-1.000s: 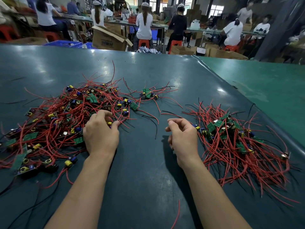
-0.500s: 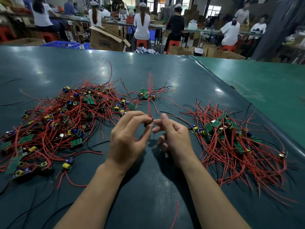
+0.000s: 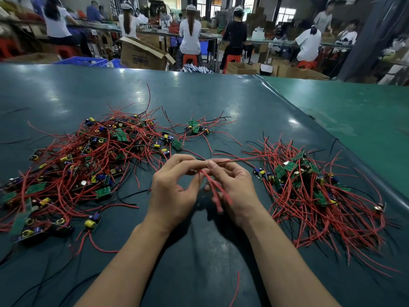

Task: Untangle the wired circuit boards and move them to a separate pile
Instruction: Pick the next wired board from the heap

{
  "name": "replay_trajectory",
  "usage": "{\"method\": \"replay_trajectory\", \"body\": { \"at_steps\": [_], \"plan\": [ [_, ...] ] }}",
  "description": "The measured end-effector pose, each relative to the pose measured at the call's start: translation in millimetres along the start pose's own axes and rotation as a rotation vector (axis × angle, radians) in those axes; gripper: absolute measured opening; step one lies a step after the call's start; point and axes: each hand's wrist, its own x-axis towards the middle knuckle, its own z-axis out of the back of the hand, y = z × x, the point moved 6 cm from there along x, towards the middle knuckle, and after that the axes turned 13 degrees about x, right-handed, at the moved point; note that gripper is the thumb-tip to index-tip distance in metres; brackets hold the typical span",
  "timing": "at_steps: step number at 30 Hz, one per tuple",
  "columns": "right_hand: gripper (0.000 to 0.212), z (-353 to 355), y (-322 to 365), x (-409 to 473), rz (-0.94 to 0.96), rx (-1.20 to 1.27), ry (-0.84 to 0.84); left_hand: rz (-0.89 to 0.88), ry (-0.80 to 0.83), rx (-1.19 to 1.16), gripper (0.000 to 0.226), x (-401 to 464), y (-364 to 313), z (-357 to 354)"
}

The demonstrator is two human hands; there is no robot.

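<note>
On the dark green counter (image 3: 210, 251), left hand (image 3: 174, 191) and right hand (image 3: 234, 187) fingers pinch limp, light red wires (image 3: 218, 191); the tangled pile (image 3: 84, 165) sits at nine o'clock, so gripping near the board seems best.

Near surface: a wide dark teal table (image 3: 66, 89) with glossy patches of reflected light.
Right side: a lighter green mat (image 3: 354, 111) meets the dark cover along a raised diagonal seam.
Beyond the table edge: an open cardboard box (image 3: 141, 55), blue plastic crates (image 3: 88, 62), and low cartons (image 3: 241, 68) on the floor.
Workers: several people (image 3: 190, 34) sit with their backs turned on red stools (image 3: 190, 59) at long benches (image 3: 265, 42).
Far wall: bright windows (image 3: 283, 12) behind stacked boxes.
Right edge: a dark pillar (image 3: 365, 36).
</note>
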Motion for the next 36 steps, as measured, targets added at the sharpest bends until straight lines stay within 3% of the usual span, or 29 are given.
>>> {"method": "replay_trajectory", "body": {
  "at_steps": [2,7,12,18,22,30,36],
  "plan": [
    [0.006,0.8,2.0,-0.5,0.027,-0.024,-0.032,0.136,-0.030,-0.127,0.015,1.3,7.7,0.7],
    [0.013,4.4,7.5,-1.4,0.096,-0.052,-0.113,0.668,-0.004,-0.537,0.002,-3.9,32.0,-10.0],
    [0.020,6.4,11.6,-2.9,0.138,-0.102,-0.128,0.834,0.063,-0.651,0.017,-7.8,35.3,-18.3],
    [0.024,10.5,15.9,-1.3,0.206,-0.102,-0.138,0.727,0.265,-0.701,0.029,-5.7,24.9,-23.5],
    [0.021,11.4,15.1,-0.5,0.242,-0.049,-0.192,0.722,0.275,-0.693,0.028,-6.4,27.8,-24.2],
    [0.021,42.9,27.6,-1.1,0.335,0.234,-0.511,0.679,0.326,-0.687,0.021,-8.9,31.9,-26.4],
    [0.011,42.9,29.6,-1.2,0.396,0.187,-0.488,0.716,0.321,-0.765,0.010,-8.6,37.7,-27.5]
  ]
}}
